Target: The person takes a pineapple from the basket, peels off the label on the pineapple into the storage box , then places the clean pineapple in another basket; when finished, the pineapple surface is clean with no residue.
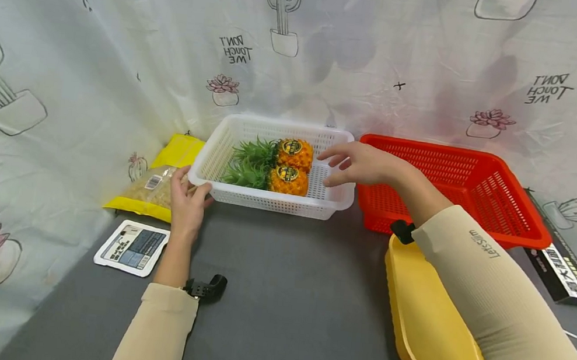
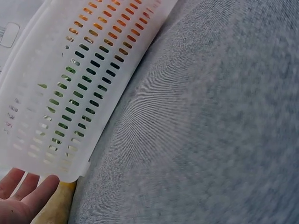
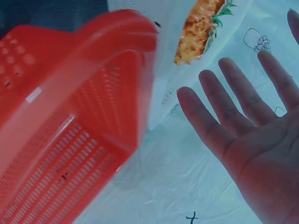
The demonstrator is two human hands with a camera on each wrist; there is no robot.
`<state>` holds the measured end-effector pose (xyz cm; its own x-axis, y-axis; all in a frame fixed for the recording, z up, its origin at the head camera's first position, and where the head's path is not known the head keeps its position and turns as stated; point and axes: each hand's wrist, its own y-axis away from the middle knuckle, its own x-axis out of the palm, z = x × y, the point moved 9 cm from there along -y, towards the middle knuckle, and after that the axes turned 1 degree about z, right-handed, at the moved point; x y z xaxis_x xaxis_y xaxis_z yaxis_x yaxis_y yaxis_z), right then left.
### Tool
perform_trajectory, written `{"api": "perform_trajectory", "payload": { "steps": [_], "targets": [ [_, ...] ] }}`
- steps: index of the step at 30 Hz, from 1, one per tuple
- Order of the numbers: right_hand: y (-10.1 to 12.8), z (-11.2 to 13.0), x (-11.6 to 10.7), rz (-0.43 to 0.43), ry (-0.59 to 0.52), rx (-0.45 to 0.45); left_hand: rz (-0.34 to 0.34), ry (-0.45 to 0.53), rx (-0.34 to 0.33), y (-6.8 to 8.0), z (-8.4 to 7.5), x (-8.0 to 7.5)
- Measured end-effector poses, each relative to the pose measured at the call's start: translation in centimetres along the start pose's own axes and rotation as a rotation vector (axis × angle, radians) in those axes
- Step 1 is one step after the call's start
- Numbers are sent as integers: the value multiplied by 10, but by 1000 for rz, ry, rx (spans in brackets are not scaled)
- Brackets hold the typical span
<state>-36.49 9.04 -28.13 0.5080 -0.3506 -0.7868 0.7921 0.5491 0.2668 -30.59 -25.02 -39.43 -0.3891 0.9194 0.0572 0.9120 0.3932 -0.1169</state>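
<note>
A white slotted basket (image 1: 229,144) sits toward the back of a grey surface (image 1: 287,297), against a cactus-print backdrop (image 1: 69,51). It is rectangular, with perforated walls and a rolled rim. Inside lie two pineapples (image 1: 289,168), orange-yellow with round labels, side by side, their green leafy crowns pointing left.

Just to its right stands one red slotted basket (image 1: 477,188) of similar shape; nothing shows inside it. One yellow tray (image 1: 426,323) lies in front of the red basket, partly under the person's right sleeve.

The left hand (image 1: 187,201) rests at the white basket's front left corner, thumb up against the rim and fingers under its edge; whether the grip is closed on the rim cannot be told. The left wrist view shows the fingertips (image 2: 28,193) just below the basket's corner. The right hand (image 1: 361,164) hovers over the white basket's right end, grip released, fingers spread and holding nothing.

Left of the white basket lie one yellow bag of pale grains (image 1: 161,181) and one white labelled packet (image 1: 132,247). One dark box (image 1: 561,267) lies at the far right.
</note>
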Motion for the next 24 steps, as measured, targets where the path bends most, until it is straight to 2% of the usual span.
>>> {"api": "perform_trajectory", "payload": {
  "steps": [3, 8, 16, 24],
  "targets": [
    [-9, 3, 0, 40, -17, 5, -1, 2, -14, 1, 3, 1],
    [-24, 17, -2, 67, -20, -42, -20, 32, 11, -2, -3, 2],
    [-43, 39, 5, 98, 55, -132, -49, 45, -4, 2, 0, 1],
    [-57, 45, 11, 148, 61, -137, -48, 39, -13, 4, 0, 1]
  ]
}}
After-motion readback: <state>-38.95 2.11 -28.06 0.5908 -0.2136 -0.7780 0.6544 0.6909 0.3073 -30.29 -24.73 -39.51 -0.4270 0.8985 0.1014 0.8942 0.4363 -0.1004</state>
